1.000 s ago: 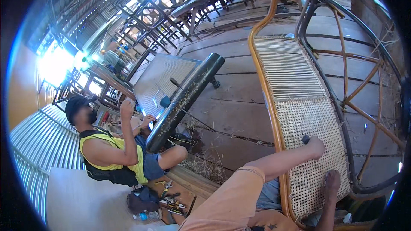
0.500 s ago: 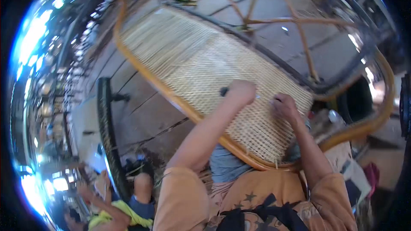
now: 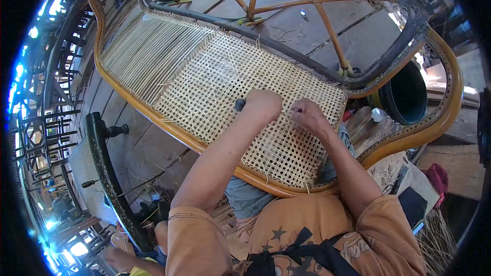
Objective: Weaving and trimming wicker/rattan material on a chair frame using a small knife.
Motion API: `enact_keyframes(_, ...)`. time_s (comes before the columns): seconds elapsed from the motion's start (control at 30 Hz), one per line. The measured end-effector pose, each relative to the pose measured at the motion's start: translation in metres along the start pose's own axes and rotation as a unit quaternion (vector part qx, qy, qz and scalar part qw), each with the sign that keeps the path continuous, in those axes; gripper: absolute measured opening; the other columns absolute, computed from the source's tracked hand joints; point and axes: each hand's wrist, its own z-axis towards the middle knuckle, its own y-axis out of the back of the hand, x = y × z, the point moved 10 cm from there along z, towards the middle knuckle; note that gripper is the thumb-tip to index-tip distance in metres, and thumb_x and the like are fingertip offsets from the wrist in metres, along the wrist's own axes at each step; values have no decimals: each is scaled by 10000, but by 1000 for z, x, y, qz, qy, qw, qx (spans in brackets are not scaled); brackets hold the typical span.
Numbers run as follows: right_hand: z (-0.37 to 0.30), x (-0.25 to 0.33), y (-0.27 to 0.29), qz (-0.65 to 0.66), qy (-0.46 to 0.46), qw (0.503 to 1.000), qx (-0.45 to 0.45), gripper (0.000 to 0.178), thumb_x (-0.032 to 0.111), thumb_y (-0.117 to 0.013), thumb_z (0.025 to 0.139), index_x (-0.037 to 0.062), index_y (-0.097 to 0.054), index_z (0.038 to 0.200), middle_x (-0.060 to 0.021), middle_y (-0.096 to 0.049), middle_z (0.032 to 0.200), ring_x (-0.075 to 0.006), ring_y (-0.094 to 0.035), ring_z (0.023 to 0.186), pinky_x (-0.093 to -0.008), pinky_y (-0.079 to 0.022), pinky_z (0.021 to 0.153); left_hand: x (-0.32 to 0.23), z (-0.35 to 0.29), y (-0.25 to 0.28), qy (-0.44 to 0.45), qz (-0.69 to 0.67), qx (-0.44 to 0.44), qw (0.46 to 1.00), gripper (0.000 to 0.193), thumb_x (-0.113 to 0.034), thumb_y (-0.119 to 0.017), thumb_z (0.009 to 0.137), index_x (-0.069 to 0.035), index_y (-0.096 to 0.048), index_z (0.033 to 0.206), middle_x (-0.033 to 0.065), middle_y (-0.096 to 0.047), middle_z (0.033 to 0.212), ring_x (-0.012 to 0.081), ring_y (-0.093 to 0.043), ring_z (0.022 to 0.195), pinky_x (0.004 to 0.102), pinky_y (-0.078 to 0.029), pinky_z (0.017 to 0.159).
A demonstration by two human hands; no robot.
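Seemingly, cane weaving is in hand, and steady tool control is called for next. A dark handle (image 3: 240, 105) is clasped by the left grip (image 3: 264, 106); whether the curled right grip (image 3: 308, 116) holds anything cannot be told. Beneath both, the cane panel (image 3: 215, 79) is set slanting, its long axis pointed forward-left.

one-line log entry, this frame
left hand: grips black rounded handle | right hand: at pale woven cane panel, grip unclear | panel: inside glossy curved orange-brown frame
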Motion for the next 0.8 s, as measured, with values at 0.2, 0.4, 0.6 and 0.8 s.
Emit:
enact_keyframes(0.2, -17, 2, 12, 343, -248, 906, -22, 225, 233, -581, 859, 45, -561, 737, 19, -504, 618, -54, -429, 505, -225, -346, 415, 7, -5, 2, 22, -2, 23, 999, 216, -176, -559, 784, -57, -667, 929, 121, -662, 938, 267, -644, 876, 383, -499, 755)
enact_keyframes(0.4, -4, 27, 29, 269, -89, 956, -79, 190, 234, -577, 875, 65, -585, 788, 19, -546, 663, -48, -436, 517, -217, -368, 461, 5, -5, 4, 31, -16, 16, 999, 234, -185, -550, 797, -59, -662, 960, 119, -656, 982, 267, -636, 911, 373, -493, 774)
enact_keyframes(0.6, 5, 35, 28, 227, -85, 968, -66, 196, 222, -578, 865, 35, -600, 807, -3, -560, 654, -71, -486, 561, -255, -409, 527, 12, -2, 1, 42, -3, 9, 999, 215, -185, -562, 801, -87, -673, 957, 90, -664, 964, 239, -641, 897, 347, -491, 755)
enact_keyframes(0.8, -2, 23, 11, 4, -142, 990, 7, 279, 248, -570, 698, 0, -621, 816, -187, -591, 687, -317, -578, 627, -419, -443, 609, 2, 2, 2, 27, 33, 20, 999, 210, -149, -550, 795, -76, -671, 950, 117, -657, 980, 264, -640, 903, 371, -501, 753)
